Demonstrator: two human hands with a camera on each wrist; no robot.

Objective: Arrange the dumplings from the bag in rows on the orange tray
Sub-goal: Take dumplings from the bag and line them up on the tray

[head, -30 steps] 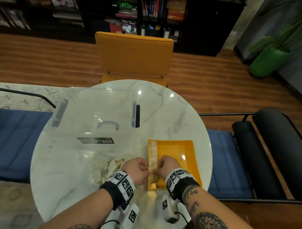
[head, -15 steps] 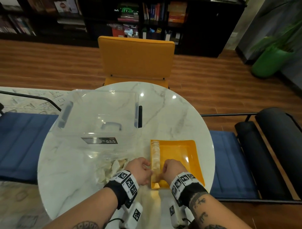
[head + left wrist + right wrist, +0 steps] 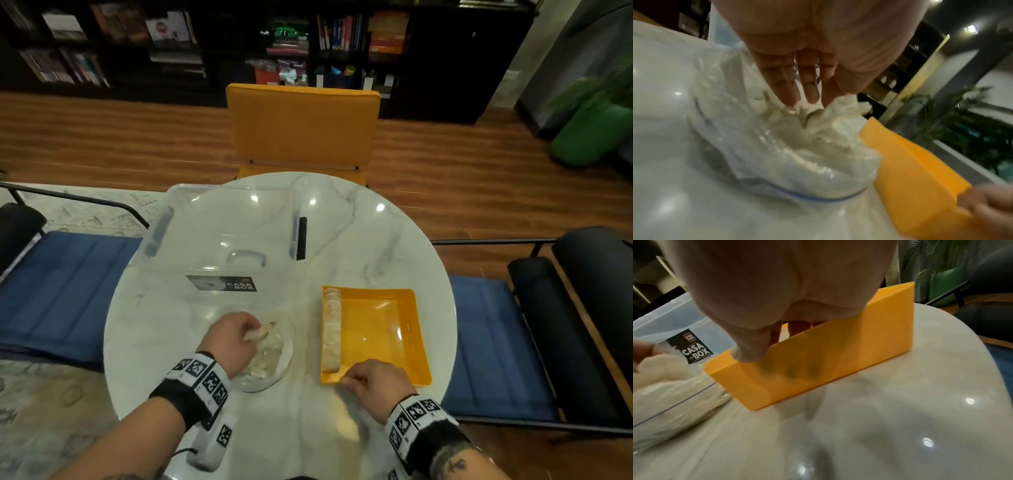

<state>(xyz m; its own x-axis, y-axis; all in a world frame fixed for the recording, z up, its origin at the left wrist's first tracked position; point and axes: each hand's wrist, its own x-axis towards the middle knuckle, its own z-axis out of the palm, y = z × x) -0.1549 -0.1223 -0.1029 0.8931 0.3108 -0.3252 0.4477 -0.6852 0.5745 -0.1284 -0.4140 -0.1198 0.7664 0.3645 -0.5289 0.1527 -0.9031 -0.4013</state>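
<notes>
The orange tray [image 3: 383,329] lies on the right of the round marble table, with one row of dumplings [image 3: 332,329] along its left wall. To its left, a clear plastic bag [image 3: 270,359] holds more pale dumplings [image 3: 818,138]. My left hand [image 3: 255,330] is in the bag's mouth and pinches one dumpling [image 3: 264,331] between thumb and fingers [image 3: 812,91]. My right hand [image 3: 352,378] grips the tray's near wall [image 3: 818,363] at its left corner, thumb outside and fingers inside.
A clear lidded storage box [image 3: 222,240] with a black label stands behind the bag. An orange chair [image 3: 303,126] is at the table's far side, and blue padded seats [image 3: 65,284] flank the table. The table edge runs close to my wrists.
My left hand left the dumpling row, moved left into the bag and took a dumpling. My right hand shifted from the row to the tray's near wall.
</notes>
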